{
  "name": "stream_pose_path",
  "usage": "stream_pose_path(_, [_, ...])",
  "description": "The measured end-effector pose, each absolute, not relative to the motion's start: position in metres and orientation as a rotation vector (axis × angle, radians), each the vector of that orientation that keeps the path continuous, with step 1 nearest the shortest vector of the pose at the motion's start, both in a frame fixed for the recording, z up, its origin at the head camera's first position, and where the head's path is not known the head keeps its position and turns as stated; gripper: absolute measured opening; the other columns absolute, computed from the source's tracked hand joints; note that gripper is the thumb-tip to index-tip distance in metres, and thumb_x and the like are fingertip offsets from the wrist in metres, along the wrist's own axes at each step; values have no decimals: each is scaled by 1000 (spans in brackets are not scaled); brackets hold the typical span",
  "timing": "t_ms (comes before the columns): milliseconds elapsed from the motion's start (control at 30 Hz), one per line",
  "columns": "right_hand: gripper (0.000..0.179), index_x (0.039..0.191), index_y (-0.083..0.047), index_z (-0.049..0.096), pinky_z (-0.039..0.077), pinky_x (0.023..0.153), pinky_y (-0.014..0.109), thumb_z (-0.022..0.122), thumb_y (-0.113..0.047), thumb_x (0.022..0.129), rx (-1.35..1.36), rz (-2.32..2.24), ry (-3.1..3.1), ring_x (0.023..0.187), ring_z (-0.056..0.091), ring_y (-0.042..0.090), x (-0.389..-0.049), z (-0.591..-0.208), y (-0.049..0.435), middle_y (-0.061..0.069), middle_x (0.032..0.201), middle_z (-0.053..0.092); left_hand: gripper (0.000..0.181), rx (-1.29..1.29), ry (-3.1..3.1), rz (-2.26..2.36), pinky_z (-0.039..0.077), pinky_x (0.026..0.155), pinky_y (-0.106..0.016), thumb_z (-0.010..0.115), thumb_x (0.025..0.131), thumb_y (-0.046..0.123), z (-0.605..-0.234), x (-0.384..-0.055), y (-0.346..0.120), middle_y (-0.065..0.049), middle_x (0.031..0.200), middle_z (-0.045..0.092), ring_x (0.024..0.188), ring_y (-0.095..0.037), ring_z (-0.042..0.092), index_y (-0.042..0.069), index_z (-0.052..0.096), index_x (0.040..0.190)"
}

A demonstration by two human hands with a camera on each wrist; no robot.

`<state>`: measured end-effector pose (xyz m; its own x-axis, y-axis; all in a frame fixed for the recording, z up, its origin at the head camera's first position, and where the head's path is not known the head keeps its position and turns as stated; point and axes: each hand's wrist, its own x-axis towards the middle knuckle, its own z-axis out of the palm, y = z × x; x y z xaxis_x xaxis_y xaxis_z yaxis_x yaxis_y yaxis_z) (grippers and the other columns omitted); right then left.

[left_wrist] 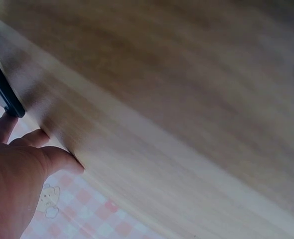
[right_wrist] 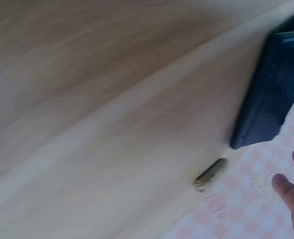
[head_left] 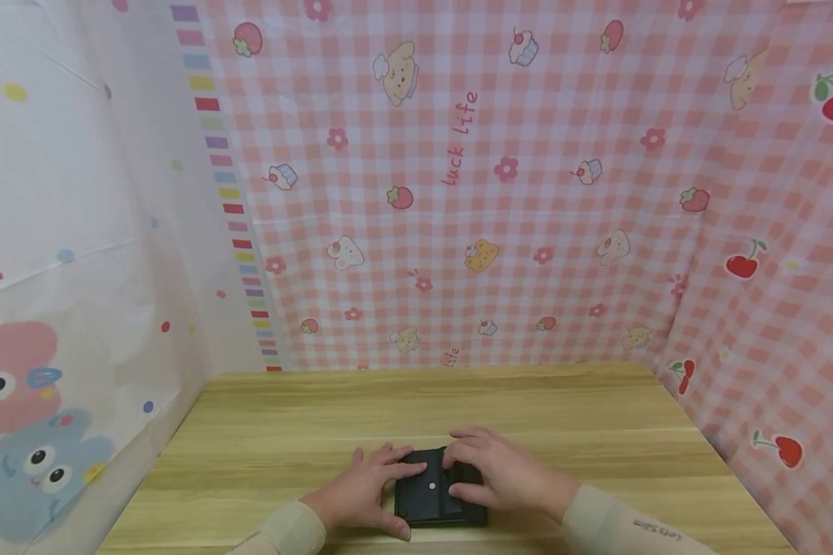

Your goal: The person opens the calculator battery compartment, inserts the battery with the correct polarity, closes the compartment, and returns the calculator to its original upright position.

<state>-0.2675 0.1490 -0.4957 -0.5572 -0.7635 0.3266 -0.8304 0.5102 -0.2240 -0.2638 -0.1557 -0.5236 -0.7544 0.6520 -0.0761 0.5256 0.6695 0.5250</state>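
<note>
Head view: a black wallet (head_left: 416, 499) lies near the front of the wood-grain table (head_left: 284, 432), your left hand (head_left: 361, 492) spread with fingers resting on it, your right hand (head_left: 510, 472) pinching its raised flap (head_left: 448, 497). Should the left fingers press too lightly against a tug, the wallet could skid or twist; a careless right-hand sweep might roll the small gold-coloured object (right_wrist: 212, 174) lying near its corner. Pink checked cloth (head_left: 576, 108) hangs behind the table, white printed cloth (head_left: 48, 185) at left.
</note>
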Motion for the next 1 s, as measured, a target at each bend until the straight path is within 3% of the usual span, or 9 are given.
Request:
stream_pose_path(400, [26,118,-15,71,58,106,56,81,-26,97,1379,723,-2465,137,64,37,-268,-472,140,-6,120,74,91,957,2626,717,12,116,-90,89,79,59,-521,-263,-155,-8,174,38,161,-51,28,37,51,159])
stream_pose_path(600, [25,117,-15,70,58,106,57,82,-22,96,1365,759,-2416,134,66,39,-269,-466,144,-2,122,75,91,960,2626,713,13,115,-90,89,79,60,-523,-264,-156,-8,174,37,161,-51,28,38,51,159])
stream_pose_path(1000, [25,120,-18,69,57,107,59,81,-23,98,1283,763,-2465,139,62,42,-269,-457,154,-5,123,73,93,964,2637,716,14,115,-91,89,78,60,-524,-265,-155,-9,174,38,160,-52,29,37,52,159])
